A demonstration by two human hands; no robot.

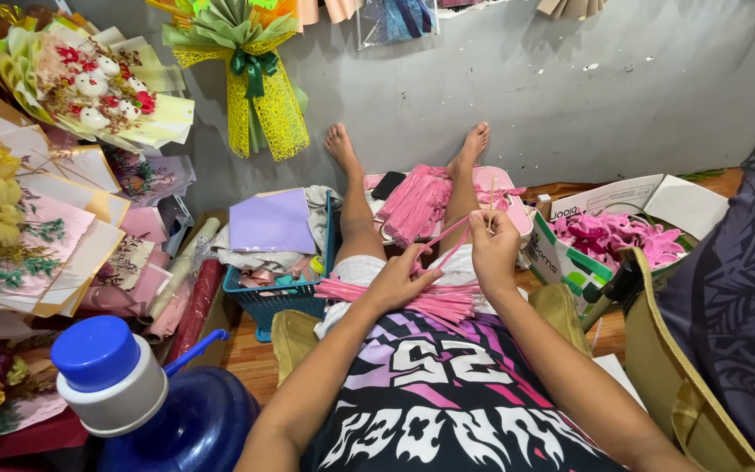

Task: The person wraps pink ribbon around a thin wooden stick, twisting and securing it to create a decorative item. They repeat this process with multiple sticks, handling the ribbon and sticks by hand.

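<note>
1. Two bare hands were at work over the lap of a seated person, legs stretched toward the far grey wall (570, 96).
2. Left hand (399, 281): fingers curled and pinched shut on one thin pink fuzzy craft wire (444, 240), resting just above a loose bundle of pink wire stems (412, 299) lying across the thighs.
3. Right hand (493, 247): raised slightly farther, fingertips closed on a slim pale wooden stick (491, 203) held upright; the pink wire ran up from the left hand to this stick.
4. Pink case with pink folded bunches (419, 203): far, between the shins, with a small dark flat phone (388, 184) on it.
5. Blue plastic mesh basket (277, 301): left of the legs, holding a lilac paper sheet (273, 220) and cloth.
6. White cardboard box of pink petal pieces (609, 238): right of the legs.
7. Wrapped bouquets (89, 83): far left, leaning at the wall; one yellow-and-green mesh bouquet (251, 83) hung on the wall.
8. Blue water jug with blue cap (124, 385): near left.
9. Dark patterned cloth (736, 297): near right edge.
</note>
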